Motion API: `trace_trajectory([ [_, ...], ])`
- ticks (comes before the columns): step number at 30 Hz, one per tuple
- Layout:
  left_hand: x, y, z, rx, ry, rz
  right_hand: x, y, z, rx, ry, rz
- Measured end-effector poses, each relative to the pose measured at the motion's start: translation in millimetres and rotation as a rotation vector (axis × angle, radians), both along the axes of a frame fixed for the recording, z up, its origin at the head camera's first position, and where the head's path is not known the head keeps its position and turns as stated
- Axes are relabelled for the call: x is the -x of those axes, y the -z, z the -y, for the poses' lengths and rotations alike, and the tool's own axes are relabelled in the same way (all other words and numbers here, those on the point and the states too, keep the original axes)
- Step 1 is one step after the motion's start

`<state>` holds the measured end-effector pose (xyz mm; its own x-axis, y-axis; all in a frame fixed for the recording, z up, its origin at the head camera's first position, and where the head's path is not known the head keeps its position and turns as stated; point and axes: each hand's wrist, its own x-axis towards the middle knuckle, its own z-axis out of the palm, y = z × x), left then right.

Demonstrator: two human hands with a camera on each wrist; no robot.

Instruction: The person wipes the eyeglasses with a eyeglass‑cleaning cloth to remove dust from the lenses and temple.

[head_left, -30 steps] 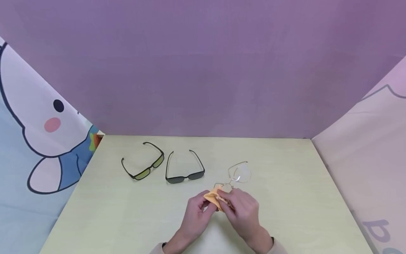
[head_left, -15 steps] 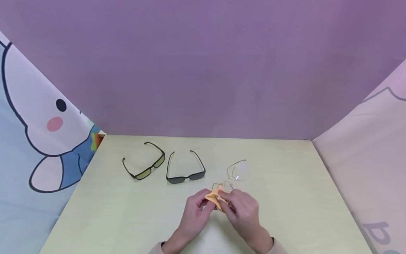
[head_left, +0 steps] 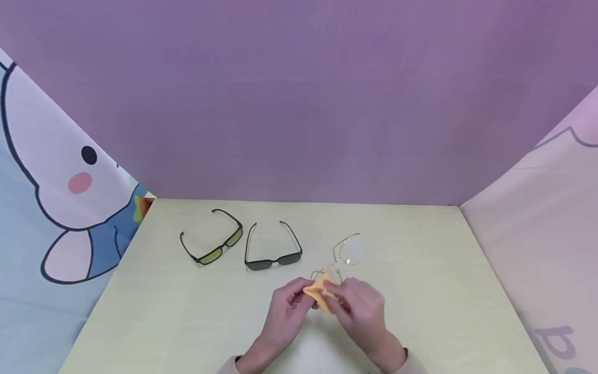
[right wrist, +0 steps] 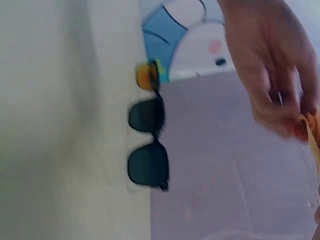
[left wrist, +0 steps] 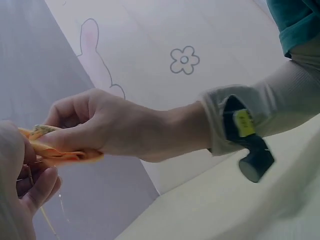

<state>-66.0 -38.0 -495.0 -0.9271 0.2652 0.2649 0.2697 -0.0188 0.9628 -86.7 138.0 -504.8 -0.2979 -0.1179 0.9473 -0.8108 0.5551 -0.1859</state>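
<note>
In the head view, thin-rimmed clear eyeglasses (head_left: 351, 250) are held slightly right of centre, low over the table. My left hand (head_left: 286, 311) grips them by the near side, and that part of the frame is hidden behind fingers and cloth. An orange-yellow cleaning cloth (head_left: 320, 291) is folded over the near lens area, and my right hand (head_left: 363, 311) pinches it there. The left wrist view shows the right hand (left wrist: 107, 122) with its thumb on the cloth (left wrist: 65, 154), and a thin gold temple hanging below. The right wrist view catches the left hand (right wrist: 272, 70) beside the cloth's edge.
Black sunglasses (head_left: 259, 265) with dark lenses lie on the table (head_left: 434, 291), temples unfolded, left of the hands. Farther left are black-framed glasses with yellow-green lenses (head_left: 211, 256). A purple wall (head_left: 299, 104) rises at the back; printed curtains hang at both sides.
The clear eyeglasses have tilted and shifted slightly to the left. The right hand has moved a little rightward, still pinching the cloth. Both other pairs of glasses stay put.
</note>
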Motion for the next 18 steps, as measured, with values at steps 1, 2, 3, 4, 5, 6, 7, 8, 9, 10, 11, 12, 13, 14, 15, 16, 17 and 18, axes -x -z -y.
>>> trace_trajectory([
  [1,0.2,-0.1,0.2,0.0,-0.004,-0.005,-1.2,0.2,1.6,-0.013,-0.012,-0.015],
  [2,0.3,-0.4,0.4,0.002,-0.006,-0.005,-1.7,0.1,2.3,-0.019,-0.015,-0.02],
  [3,0.4,-0.7,0.5,-0.004,-0.001,0.003,-1.6,-0.4,2.0,-0.015,-0.015,-0.014],
  [4,0.3,-1.2,0.7,-0.011,0.004,0.013,-0.8,-1.3,0.6,-0.004,-0.001,0.002],
  [5,0.1,-1.7,0.9,-0.01,0.007,0.03,0.7,-2.4,-1.5,0.01,0.016,0.026],
  [6,-0.2,-2.2,1.2,-0.011,0.009,0.046,2.5,-3.8,-4.3,0.024,0.036,0.052],
  [7,-0.6,-3.1,1.4,-0.011,0.009,0.066,4.2,-5.1,-6.9,0.039,0.055,0.076],
  [8,-0.9,-4.0,1.5,-0.015,0.011,0.087,5.5,-6.2,-9.2,0.048,0.072,0.095],
  [9,-1.3,-4.8,1.6,-0.019,0.012,0.103,6.2,-7.1,-10.9,0.052,0.085,0.111],
  [10,-1.7,-5.5,1.7,-0.022,0.01,0.114,6.4,-7.6,-11.7,0.054,0.09,0.115],
  [11,-1.9,-6.0,2.0,-0.023,0.008,0.116,5.8,-7.8,-11.6,0.052,0.086,0.112],
  [12,-2.1,-6.5,2.0,-0.027,0.006,0.107,4.4,-7.7,-10.6,0.047,0.074,0.095],
  [13,-2.2,-6.6,2.1,-0.026,0.003,0.104,2.6,-6.8,-8.9,0.037,0.059,0.077],
  [14,-2.1,-6.3,2.1,-0.027,0.0,0.097,0.4,-5.9,-6.8,0.023,0.043,0.06],
  [15,-1.9,-5.9,2.1,-0.028,-0.002,0.087,-1.8,-5.0,-4.4,0.009,0.025,0.045],
  [16,-1.8,-5.5,2.2,-0.032,0.0,0.079,-3.8,-4.3,-2.1,-0.004,0.01,0.032],
  [17,-1.6,-5.1,2.2,-0.035,0.002,0.073,-5.6,-3.7,-0.2,-0.014,-0.003,0.023],
  [18,-1.5,-4.9,2.0,-0.035,0.002,0.073,-6.6,-3.4,1.2,-0.022,-0.014,0.017],
])
